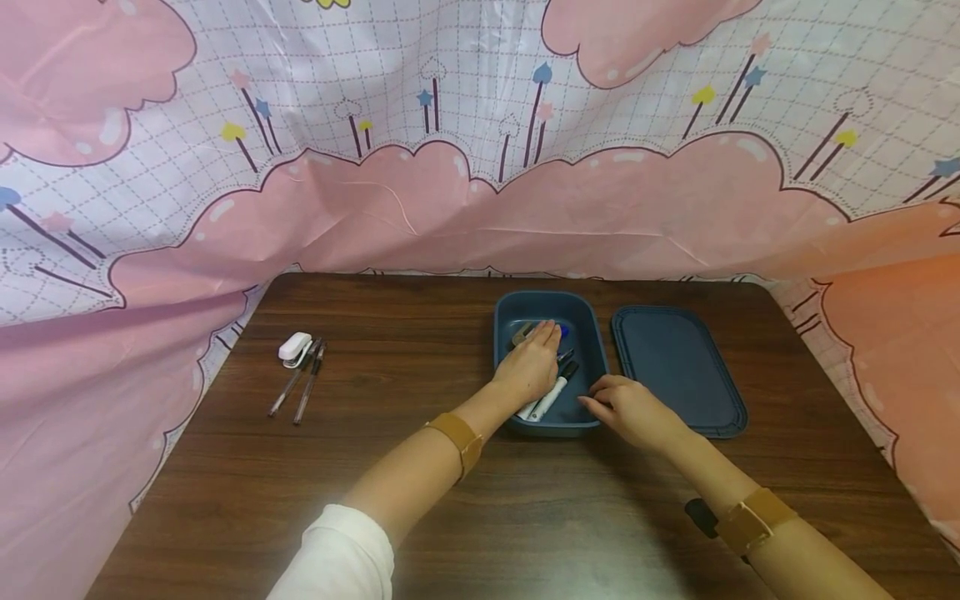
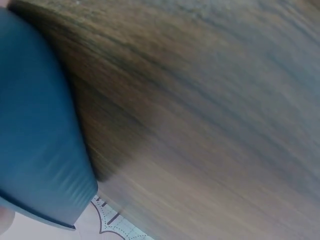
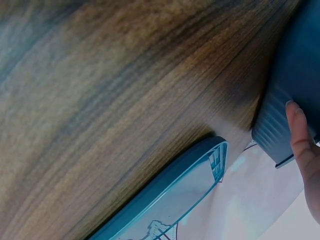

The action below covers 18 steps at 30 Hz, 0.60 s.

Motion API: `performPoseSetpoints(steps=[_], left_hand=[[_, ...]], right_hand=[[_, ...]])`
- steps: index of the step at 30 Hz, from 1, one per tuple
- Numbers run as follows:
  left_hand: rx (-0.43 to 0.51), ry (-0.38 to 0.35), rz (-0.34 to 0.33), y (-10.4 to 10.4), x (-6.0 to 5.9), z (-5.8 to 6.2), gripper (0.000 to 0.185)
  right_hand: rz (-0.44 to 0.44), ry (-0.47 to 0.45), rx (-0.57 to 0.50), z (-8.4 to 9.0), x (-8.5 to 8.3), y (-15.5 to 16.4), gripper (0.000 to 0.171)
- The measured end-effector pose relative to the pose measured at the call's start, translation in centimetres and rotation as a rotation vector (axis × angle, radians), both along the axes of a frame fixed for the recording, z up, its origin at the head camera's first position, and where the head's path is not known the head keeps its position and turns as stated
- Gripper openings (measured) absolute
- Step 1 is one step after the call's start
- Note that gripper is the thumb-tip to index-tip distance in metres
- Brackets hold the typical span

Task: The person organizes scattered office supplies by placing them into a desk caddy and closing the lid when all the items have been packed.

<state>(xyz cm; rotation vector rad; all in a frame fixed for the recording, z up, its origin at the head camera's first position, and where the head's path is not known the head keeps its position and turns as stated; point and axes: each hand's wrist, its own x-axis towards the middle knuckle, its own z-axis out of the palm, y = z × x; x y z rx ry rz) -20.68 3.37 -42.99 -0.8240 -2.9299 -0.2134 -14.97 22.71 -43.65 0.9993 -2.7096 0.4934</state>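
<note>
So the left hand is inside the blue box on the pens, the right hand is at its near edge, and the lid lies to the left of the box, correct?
Not quite: the lid lies to the right of the blue box, flat on the table, as the head view shows. The rest holds: the left hand is inside the box on the pens, and the right hand is at its near edge.

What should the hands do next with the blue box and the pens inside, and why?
Probably the left hand should close on one pen and lift it out. It already lies flat over the things inside the blue box, while the right hand touches the box's near wall, seemingly steadying it. Two pens and a white thing already lie on the table.
</note>
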Motion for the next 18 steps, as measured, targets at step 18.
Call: performPoseSetpoints(steps=[18], left_hand=[[0.112,0.039,0.018,-1.5,-1.6,2.2,0.056]], right_hand=[[0.009,0.010,0.010,0.0,-1.1,0.5,0.018]])
